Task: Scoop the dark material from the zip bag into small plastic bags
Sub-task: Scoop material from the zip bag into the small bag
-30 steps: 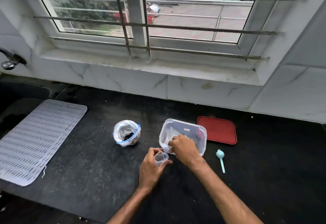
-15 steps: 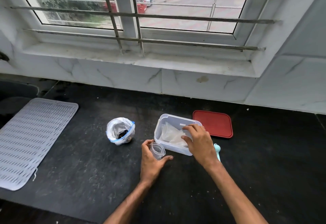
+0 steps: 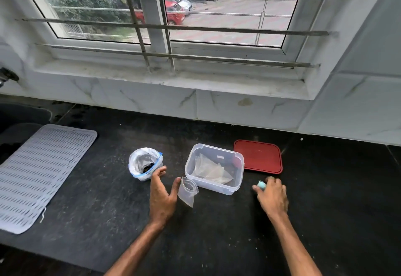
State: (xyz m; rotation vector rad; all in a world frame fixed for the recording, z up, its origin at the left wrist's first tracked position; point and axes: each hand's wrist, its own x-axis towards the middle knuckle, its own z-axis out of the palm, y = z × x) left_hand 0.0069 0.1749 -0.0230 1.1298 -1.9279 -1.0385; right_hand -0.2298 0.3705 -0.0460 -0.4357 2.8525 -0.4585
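Observation:
The zip bag (image 3: 145,164) stands open on the black counter with dark material at its bottom. A small clear plastic bag (image 3: 187,191) lies open-mouthed just in front of the clear container (image 3: 237,159). My left hand (image 3: 162,195) is between the two with its fingers spread; the fingertips are close to the zip bag and the thumb is right beside the small bag. My right hand (image 3: 272,195) is right of the container, with its fingers curled over the handle of the light blue scoop (image 3: 261,184). Only the scoop's bowl shows.
The clear container holds several empty small bags. Its red lid (image 3: 258,156) lies flat behind it to the right. A grey ribbed mat (image 3: 43,173) covers the counter's left side beside the sink. A marble wall and window sill close off the back.
My left hand let go of the small bag, which now lies on the counter, and opened toward the zip bag. My right hand left the container and closed on the scoop to its right.

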